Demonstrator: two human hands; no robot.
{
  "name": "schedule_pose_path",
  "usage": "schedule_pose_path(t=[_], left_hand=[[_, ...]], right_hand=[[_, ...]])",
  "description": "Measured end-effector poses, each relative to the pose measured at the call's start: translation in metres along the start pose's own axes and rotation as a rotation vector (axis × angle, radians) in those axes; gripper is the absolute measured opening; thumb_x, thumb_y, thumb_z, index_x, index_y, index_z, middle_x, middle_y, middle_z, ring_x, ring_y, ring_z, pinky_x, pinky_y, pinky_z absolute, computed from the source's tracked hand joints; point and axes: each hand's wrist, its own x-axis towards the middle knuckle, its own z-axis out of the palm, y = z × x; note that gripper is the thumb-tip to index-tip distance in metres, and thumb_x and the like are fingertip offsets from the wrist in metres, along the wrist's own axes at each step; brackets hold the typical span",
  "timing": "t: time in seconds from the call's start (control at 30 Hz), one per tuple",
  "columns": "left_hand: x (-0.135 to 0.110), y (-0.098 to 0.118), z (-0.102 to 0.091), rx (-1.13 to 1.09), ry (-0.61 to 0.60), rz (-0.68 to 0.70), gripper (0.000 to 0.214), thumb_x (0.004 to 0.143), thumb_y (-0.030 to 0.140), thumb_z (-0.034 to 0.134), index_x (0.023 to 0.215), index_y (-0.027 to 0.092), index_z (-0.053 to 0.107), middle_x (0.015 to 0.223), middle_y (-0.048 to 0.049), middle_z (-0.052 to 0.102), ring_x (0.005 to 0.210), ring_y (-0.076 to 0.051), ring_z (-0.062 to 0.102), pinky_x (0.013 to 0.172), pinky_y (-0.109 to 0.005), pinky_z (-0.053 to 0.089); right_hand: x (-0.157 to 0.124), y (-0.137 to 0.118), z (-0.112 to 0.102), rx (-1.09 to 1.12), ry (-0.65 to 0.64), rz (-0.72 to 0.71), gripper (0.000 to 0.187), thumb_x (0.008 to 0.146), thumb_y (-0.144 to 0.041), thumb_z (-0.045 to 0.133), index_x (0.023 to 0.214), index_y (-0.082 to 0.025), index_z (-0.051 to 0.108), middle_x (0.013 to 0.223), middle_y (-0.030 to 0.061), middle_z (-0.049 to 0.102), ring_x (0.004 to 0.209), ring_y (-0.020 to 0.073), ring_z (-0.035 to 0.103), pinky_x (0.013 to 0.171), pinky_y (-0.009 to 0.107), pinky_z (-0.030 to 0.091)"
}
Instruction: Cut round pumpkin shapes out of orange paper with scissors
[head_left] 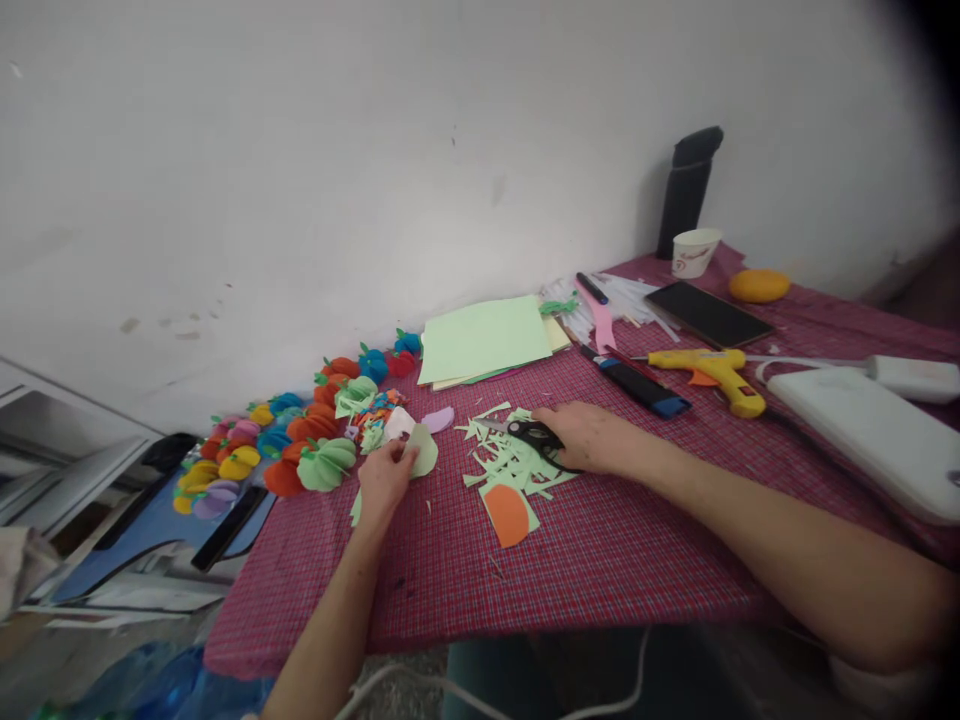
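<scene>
Between the fingers of my left hand (386, 478) is a light green paper piece (424, 452) with a rounded edge. My right hand (581, 435) is closed around the black handles of the scissors (534, 436), whose blades point left over a heap of green paper scraps (506, 455). An orange paper piece (508, 515) lies on green paper just in front of the heap. Close to my left hand are a lilac paper piece (439, 420) and a pile of small coloured paper bits (382, 408). Paper pumpkins (328, 464) in several colours crowd the table's left side.
Green paper sheets (484, 340) lie by the wall. To the right are a yellow glue gun (709, 372), a blue-black cutter (641, 387), a phone (709, 313), a paper cup (694, 254) and a white power bank (870, 440). The checked cloth (450, 590) covers the table to its front edge.
</scene>
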Motion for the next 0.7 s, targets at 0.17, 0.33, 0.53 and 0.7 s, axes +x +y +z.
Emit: schedule_pose_path(t=[0.17, 0.33, 0.53, 0.7], left_hand=[[-0.011, 0.009, -0.017, -0.582, 0.175, -0.076, 0.029, 0.063, 0.041, 0.056, 0.073, 0.015, 0.063, 0.065, -0.0007, 0.061, 0.063, -0.014, 0.054, 0.059, -0.023, 0.039], [-0.036, 0.045, -0.022, -1.153, 0.043, -0.08, 0.029, 0.061, 0.032, 0.063, 0.084, 0.014, 0.061, 0.079, -0.0025, 0.064, 0.07, -0.012, 0.056, 0.066, -0.023, 0.042], [-0.063, 0.086, -0.009, -1.351, -0.155, -0.076, 0.036, 0.063, 0.024, 0.064, 0.097, 0.013, 0.06, 0.092, -0.0067, 0.065, 0.086, -0.015, 0.057, 0.08, -0.028, 0.041], [-0.078, 0.109, -0.003, -1.452, -0.362, -0.092, 0.032, 0.066, 0.023, 0.063, 0.097, 0.015, 0.06, 0.089, -0.0054, 0.066, 0.079, -0.016, 0.06, 0.073, -0.028, 0.043]], right_hand=[[0.003, 0.01, -0.014, 0.234, 0.019, 0.05, 0.048, 0.062, -0.022, 0.059, 0.109, -0.019, 0.053, 0.081, 0.0079, 0.064, 0.072, 0.0221, 0.059, 0.058, 0.028, 0.038], [0.004, 0.005, -0.025, 0.834, -0.053, 0.023, 0.036, 0.065, -0.035, 0.06, 0.094, -0.015, 0.057, 0.068, 0.0023, 0.059, 0.054, 0.0127, 0.052, 0.045, 0.022, 0.037], [0.001, -0.031, -0.019, 1.34, 0.059, 0.046, 0.027, 0.063, -0.023, 0.061, 0.087, -0.015, 0.052, 0.068, -0.0012, 0.056, 0.055, 0.0085, 0.051, 0.049, 0.019, 0.039], [0.004, -0.045, -0.009, 1.565, 0.082, 0.057, 0.046, 0.054, -0.018, 0.068, 0.094, -0.017, 0.046, 0.073, -0.002, 0.058, 0.057, 0.0084, 0.053, 0.05, 0.02, 0.041]])
